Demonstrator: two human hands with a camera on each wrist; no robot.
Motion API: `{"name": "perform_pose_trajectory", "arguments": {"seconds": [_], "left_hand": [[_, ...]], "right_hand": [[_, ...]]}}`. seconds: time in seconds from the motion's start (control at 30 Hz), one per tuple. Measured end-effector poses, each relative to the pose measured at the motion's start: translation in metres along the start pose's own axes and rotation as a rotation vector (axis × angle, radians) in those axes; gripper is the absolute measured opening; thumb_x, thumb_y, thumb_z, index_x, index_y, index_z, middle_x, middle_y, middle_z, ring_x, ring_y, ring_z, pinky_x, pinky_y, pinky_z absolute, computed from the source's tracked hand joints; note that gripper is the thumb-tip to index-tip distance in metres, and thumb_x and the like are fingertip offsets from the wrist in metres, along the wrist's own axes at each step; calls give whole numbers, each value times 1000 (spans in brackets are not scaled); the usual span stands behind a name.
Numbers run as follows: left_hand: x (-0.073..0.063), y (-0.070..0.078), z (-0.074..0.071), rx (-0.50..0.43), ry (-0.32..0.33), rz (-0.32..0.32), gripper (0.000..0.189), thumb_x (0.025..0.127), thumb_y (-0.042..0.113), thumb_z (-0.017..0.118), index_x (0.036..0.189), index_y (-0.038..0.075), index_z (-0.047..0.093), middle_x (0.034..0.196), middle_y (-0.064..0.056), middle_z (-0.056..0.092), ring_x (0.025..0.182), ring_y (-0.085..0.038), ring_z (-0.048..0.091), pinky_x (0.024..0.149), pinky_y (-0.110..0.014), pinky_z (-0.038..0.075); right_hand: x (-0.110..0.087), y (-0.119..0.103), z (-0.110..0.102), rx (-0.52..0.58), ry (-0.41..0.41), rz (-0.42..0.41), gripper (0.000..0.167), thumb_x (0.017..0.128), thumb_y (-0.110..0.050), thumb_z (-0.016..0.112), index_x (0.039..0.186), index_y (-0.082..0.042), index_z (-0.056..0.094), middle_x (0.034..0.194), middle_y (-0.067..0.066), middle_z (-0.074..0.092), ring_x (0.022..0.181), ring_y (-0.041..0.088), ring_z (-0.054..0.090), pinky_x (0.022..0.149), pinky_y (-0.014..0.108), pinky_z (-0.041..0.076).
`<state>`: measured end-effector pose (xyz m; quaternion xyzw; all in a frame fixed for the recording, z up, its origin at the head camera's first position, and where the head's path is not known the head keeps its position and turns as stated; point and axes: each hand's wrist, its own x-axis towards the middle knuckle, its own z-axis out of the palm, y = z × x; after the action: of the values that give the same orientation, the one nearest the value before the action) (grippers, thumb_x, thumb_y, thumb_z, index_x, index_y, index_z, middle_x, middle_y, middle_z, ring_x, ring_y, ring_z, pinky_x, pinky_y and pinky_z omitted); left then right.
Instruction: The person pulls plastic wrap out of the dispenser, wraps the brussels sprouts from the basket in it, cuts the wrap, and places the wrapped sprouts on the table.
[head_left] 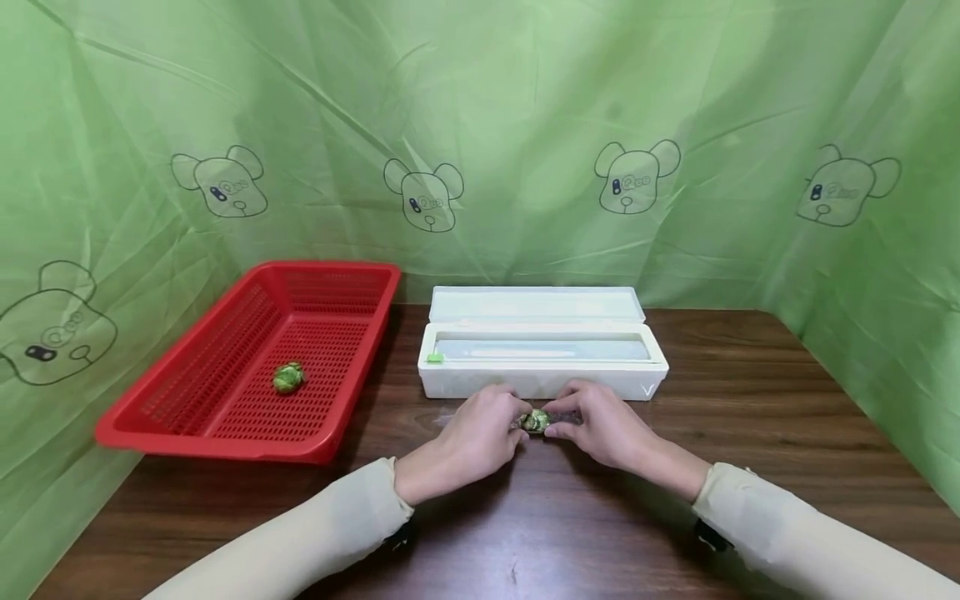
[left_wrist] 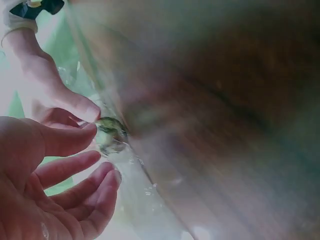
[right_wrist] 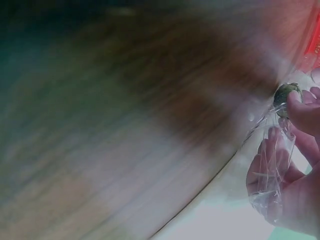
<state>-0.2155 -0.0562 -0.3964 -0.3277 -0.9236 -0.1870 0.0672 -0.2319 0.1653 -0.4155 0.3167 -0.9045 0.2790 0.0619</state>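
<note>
A small Brussels sprout in clear cling film lies at the table's middle, between both hands. My left hand holds the film on its left side, thumb and fingers curled towards the sprout. From the other side my right hand pinches the film, its fingers close to the sprout. In the right wrist view, loose clear film hangs crumpled across the right hand's fingers. Just behind the hands stands a white cling film dispenser with its lid raised.
A red perforated basket stands at the left, with another Brussels sprout on its floor. A small green slider sits at the dispenser's left end. Green printed cloth surrounds the brown wooden table at the back and sides.
</note>
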Motion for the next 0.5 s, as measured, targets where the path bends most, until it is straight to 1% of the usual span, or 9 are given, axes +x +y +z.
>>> {"name": "perform_pose_trajectory", "arguments": {"seconds": [0.07, 0.13, 0.2, 0.3, 0.4, 0.5], "left_hand": [[4, -3, 2, -31, -26, -30, 26, 88, 9, 86, 113, 5, 81, 102, -4, 74, 96, -15, 67, 83, -31, 57], [8, -7, 3, -75, -50, -60, 22, 89, 8, 85, 111, 5, 82, 101, -2, 76, 93, -11, 67, 79, -28, 57], [10, -10, 4, -113, -65, -76, 15, 90, 7, 83, 106, 6, 82, 98, 0, 76, 88, -9, 66, 76, -27, 56], [12, -14, 4, -147, -69, -74, 8, 91, 5, 82, 98, 8, 82, 89, 3, 75, 79, -5, 62, 70, -25, 54], [13, -14, 5, -145, -56, -59, 6, 90, 5, 82, 95, 9, 83, 87, 5, 76, 79, -5, 63, 70, -26, 54], [15, -14, 6, -131, -39, -40, 5, 89, 5, 82, 90, 10, 82, 83, 6, 74, 78, -7, 64, 69, -27, 54]], "right_hand": [[0, 1, 0, 2, 4, 9, 25, 86, -13, 89, 110, -10, 84, 94, -4, 71, 86, 13, 65, 73, 31, 53], [0, 2, 1, 17, 7, 7, 26, 86, -13, 89, 111, -8, 84, 92, -3, 70, 85, 14, 64, 72, 30, 52], [1, 4, 1, 41, 8, -3, 26, 85, -12, 89, 111, -7, 83, 93, -3, 71, 85, 15, 64, 73, 30, 52], [0, 7, 0, 88, 3, -8, 26, 85, -10, 89, 110, -5, 83, 96, -1, 75, 87, 17, 67, 74, 31, 53], [-1, 9, -2, 122, 3, -6, 24, 86, -9, 88, 109, -3, 83, 100, 1, 78, 91, 17, 70, 78, 33, 56], [-1, 10, -3, 138, 5, 13, 22, 87, -9, 87, 108, -3, 83, 101, 1, 79, 94, 16, 71, 81, 35, 58]]}}
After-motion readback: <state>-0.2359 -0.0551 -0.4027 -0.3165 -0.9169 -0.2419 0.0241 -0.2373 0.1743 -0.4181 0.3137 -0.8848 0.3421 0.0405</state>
